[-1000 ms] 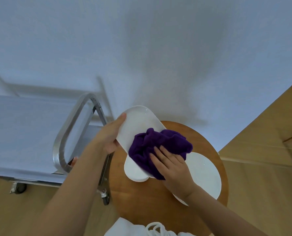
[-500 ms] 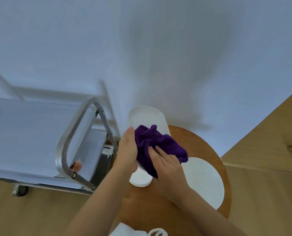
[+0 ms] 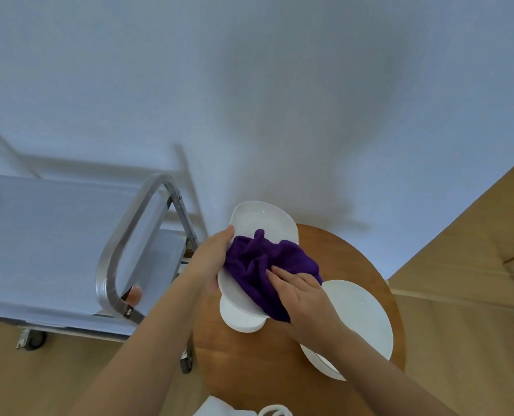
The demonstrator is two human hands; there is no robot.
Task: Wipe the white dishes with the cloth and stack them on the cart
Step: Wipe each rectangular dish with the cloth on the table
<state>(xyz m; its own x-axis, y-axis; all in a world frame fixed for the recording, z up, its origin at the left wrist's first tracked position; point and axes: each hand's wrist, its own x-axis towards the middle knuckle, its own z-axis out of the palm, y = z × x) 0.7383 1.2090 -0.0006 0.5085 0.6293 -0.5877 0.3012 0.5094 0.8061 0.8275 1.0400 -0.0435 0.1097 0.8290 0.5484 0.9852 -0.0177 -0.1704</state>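
My left hand (image 3: 212,259) grips the left edge of a long white oval dish (image 3: 263,219), which is raised and tilted over the round wooden table (image 3: 249,364). A crumpled purple cloth (image 3: 261,262) lies on the dish's face, and my right hand (image 3: 302,292) presses on it with straight fingers. Under the held dish a small white dish (image 3: 240,321) sits on the table. To the right lies a large round white plate (image 3: 360,316), partly behind my right forearm. The metal cart (image 3: 48,235) stands to the left, its top shelf bare.
The cart's curved steel handle (image 3: 123,235) stands between the shelf and the table, close to my left forearm. A white wall rises behind. The floor is wooden, with a cart wheel (image 3: 35,339) at lower left. A white garment shows at the bottom edge.
The dish has tilted from steep to flatter, facing me more. My right hand has slid the cloth down toward the dish's near end. The view shifted slightly.
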